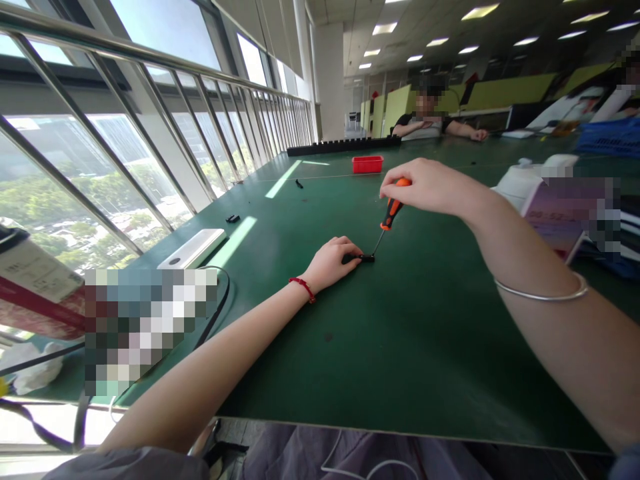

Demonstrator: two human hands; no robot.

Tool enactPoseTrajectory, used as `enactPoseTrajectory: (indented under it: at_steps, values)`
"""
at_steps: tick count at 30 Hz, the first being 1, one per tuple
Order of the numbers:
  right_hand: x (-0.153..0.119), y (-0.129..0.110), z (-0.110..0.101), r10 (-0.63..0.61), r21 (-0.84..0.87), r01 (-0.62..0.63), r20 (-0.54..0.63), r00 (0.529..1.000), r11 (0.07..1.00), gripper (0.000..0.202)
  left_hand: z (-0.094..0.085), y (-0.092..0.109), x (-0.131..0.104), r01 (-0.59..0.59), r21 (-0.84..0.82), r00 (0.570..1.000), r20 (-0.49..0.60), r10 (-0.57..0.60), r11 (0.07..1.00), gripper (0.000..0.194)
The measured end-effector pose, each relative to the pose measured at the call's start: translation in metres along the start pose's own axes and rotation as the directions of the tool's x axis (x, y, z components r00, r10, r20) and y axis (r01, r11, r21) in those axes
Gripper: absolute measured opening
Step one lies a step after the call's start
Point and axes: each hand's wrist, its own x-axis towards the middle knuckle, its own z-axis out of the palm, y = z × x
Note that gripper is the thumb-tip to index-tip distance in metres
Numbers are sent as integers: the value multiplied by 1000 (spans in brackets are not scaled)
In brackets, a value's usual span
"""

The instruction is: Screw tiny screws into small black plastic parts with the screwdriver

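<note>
Fingers of my left hand (pixel 331 264) pinch a small black part (pixel 368 258) against the green tabletop; its exact kind is too small to make out. From above, my right hand (pixel 425 185) grips the orange and black handle of a screwdriver (pixel 392 212). The screwdriver leans, its handle up and to the right, and its thin metal shaft runs down to the right end of the black part. Whether the tip sits in a screw cannot be seen. A red cord circles my left wrist, and a silver bangle is on my right forearm.
Beyond my hands stand a red tray (pixel 367 165) and a long black rack (pixel 345 145). Small black pieces (pixel 233 219) and a white box (pixel 193 248) lie to the left, near a metal railing (pixel 150 113). A white bottle (pixel 520 181) stands right. Another person sits across the table.
</note>
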Motion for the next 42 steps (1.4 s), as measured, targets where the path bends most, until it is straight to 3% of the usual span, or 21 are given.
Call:
enactPoseTrajectory:
  at_steps: [4, 8, 12, 15, 20, 25, 30, 35, 42]
  values:
    - [1, -1, 1, 14, -4, -14, 11, 1000, 1000, 22, -1, 1, 0, -3, 3, 1000, 2, 3, 1000, 20]
    - [0, -1, 0, 71, -5, -71, 72, 995, 997, 41, -1, 1, 0, 8, 6, 1000, 9, -8, 1000, 20]
    - [0, 0, 0, 29, -21, -29, 15, 999, 999, 23, -1, 1, 0, 8, 3, 1000, 4, -8, 1000, 20]
    - [0, 0, 1, 21, -22, -20, 27, 999, 1000, 23, -1, 1, 0, 2, 5, 1000, 1, -2, 1000, 20]
    - [-1, -2, 0, 28, 14, -28, 48, 998, 1000, 41, -1, 1, 0, 5, 8, 1000, 3, -5, 1000, 19]
    - [-1, -3, -1, 2, 4, -2, 22, 1000, 1000, 20, -1, 1, 0, 10, 11, 1000, 8, -10, 1000, 20]
    - [-4, -6, -3, 9, -2, -9, 97, 995, 1000, 38, -1, 0, 0, -2, 0, 1000, 3, 2, 1000, 20]
    - [-4, -4, -4, -33, -26, 34, 58, 998, 999, 23, 0, 1, 0, 2, 4, 1000, 1, -2, 1000, 19]
    - [-4, -1, -8, 23, -32, -17, 168, 986, 999, 41, -1, 1, 0, 10, 1, 1000, 6, -10, 1000, 19]
